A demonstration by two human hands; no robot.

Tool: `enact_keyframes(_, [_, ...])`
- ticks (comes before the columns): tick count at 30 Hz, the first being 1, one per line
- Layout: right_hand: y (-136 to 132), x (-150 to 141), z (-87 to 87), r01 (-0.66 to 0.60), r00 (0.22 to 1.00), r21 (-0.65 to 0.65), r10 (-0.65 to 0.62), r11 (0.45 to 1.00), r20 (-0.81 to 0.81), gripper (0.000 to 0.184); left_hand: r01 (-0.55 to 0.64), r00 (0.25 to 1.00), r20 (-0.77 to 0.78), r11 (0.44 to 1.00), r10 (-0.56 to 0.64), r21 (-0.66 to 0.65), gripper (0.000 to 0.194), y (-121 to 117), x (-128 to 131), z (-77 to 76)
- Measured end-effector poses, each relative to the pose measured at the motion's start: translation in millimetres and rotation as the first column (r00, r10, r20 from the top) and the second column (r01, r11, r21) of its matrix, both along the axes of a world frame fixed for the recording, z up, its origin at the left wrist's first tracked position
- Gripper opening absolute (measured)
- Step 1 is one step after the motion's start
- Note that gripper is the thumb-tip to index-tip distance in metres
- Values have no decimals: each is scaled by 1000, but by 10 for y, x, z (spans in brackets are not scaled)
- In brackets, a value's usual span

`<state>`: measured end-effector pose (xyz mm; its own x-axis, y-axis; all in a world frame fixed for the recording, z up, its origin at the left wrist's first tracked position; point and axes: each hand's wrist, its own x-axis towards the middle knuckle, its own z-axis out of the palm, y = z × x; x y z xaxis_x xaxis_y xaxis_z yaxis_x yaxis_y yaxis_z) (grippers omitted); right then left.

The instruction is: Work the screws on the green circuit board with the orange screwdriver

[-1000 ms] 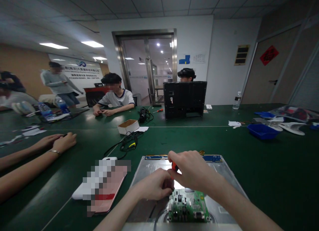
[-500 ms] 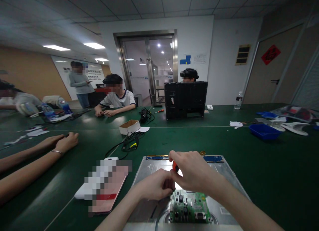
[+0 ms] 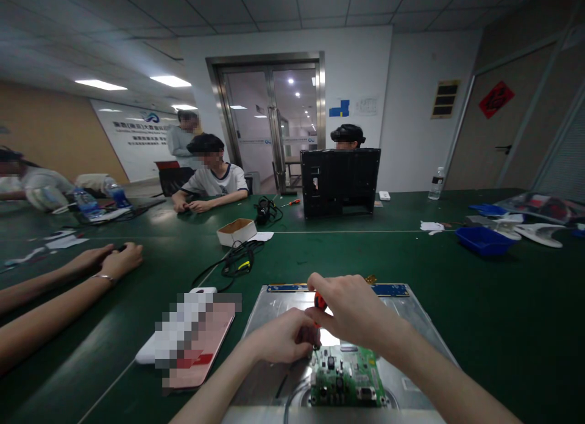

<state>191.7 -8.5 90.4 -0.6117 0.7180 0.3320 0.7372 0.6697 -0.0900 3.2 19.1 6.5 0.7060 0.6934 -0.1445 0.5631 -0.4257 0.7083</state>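
Observation:
My right hand (image 3: 354, 305) is closed around the red-orange handle of a screwdriver (image 3: 320, 301), held upright over a metal panel (image 3: 260, 317). My left hand (image 3: 287, 335) is beside it, fingers curled together near the screwdriver's lower end. What those fingers pinch is hidden. Just below both hands, a green circuit board (image 3: 345, 378) lies on the panel, and the tool's lower end comes down near the board's upper left corner. A narrow blue circuit strip (image 3: 390, 290) runs along the panel's far edge.
Left of the panel lie a white object (image 3: 183, 326) and a pink phone-like slab (image 3: 214, 339), partly blurred out. Beyond are black cables (image 3: 237, 259), an open box (image 3: 236, 232), a black monitor housing (image 3: 340, 183) and a blue tray (image 3: 485, 240). A co-worker's forearms (image 3: 59, 314) reach in from the left.
My right hand and the screwdriver have shifted very slightly, the red handle showing a bit more. My left hand stays nearly still. In the background, the standing person has moved right, behind the seated one.

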Motion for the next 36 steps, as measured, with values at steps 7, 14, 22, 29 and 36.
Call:
enact_keyframes(7, [14,8,-7,-6,1000,-6,6,1000,3,22,12,1000,-26,1000,-12,3,22,5,1,-3])
enact_keyframes(14, [-11,26,8,-30,999,-57,29,998,-23,20,49,996,76,999,-48,-9,17,-14,33,49])
enact_keyframes(22, [-31,55,25,-85,994,-67,80,994,-72,20,38,997,75,999,-36,-31,18,-7,24,27])
enact_keyframes(29, [-24,49,7,-91,995,-102,85,991,-60,26,32,997,67,999,-30,-29,17,-14,29,39])
enact_keyframes(36, [-12,46,10,-93,993,-77,86,993,-85,24,42,997,71,999,-40,-22,17,-11,32,28])
